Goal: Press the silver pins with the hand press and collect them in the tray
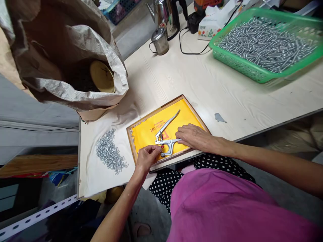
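Silver snap pliers (166, 128) lie in a shallow tray (188, 99) lined with printed yellow material (145, 134). Their handles stand spread apart, with a spring and a red part near the jaw. My right hand (193, 136) has its fingers curled over the end of the lower handle. At the jaw, the fingertips of my left hand (148, 156) are pinched together; whatever is between them is too small or hidden to make out. A few small metal pieces (133, 137) lie along the tray's left side.
Left of the tray is a pile of small metal pieces (109, 151) on white cloth. A large open sack (101, 99) stands behind it. A green basket (242, 70) full of metal pins sits at the back right. Farther back are a lidded metal cup (160, 42) and a kettle (166, 16).
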`<state>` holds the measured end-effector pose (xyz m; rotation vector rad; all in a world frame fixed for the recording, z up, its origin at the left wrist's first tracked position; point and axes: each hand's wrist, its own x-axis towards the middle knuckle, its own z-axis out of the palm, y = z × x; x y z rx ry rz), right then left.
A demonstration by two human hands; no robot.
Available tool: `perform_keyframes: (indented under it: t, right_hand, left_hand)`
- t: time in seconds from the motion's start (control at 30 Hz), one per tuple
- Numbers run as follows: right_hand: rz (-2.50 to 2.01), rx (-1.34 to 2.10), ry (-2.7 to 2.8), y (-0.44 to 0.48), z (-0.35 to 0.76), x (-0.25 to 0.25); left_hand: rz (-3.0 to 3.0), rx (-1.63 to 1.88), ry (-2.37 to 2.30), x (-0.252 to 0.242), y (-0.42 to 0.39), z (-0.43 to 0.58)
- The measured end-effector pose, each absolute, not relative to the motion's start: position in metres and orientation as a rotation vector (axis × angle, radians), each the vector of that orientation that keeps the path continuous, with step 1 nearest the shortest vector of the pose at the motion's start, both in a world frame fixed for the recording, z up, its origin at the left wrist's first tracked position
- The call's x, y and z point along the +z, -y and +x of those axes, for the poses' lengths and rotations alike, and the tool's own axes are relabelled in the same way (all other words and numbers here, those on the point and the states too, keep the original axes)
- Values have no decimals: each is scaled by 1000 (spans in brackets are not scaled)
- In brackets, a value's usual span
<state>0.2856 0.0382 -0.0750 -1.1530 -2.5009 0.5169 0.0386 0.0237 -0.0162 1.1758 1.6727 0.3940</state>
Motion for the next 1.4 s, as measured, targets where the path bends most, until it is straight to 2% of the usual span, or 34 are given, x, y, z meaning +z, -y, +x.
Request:
perform_keyframes:
  t: [0.57, 1.0, 1.4]
  right_hand:
    - [-1131, 524, 2538, -36, 289, -70]
    - [-1151, 316, 2603, -84, 300, -57]
    - [-1142, 292, 2703, -71, 297, -53]
  left_hand:
    - [1329, 154, -1631, -32, -32, 24]
    - [1336, 171, -1661, -30, -30, 28]
    - [1360, 133, -1648, -36, -32, 25]
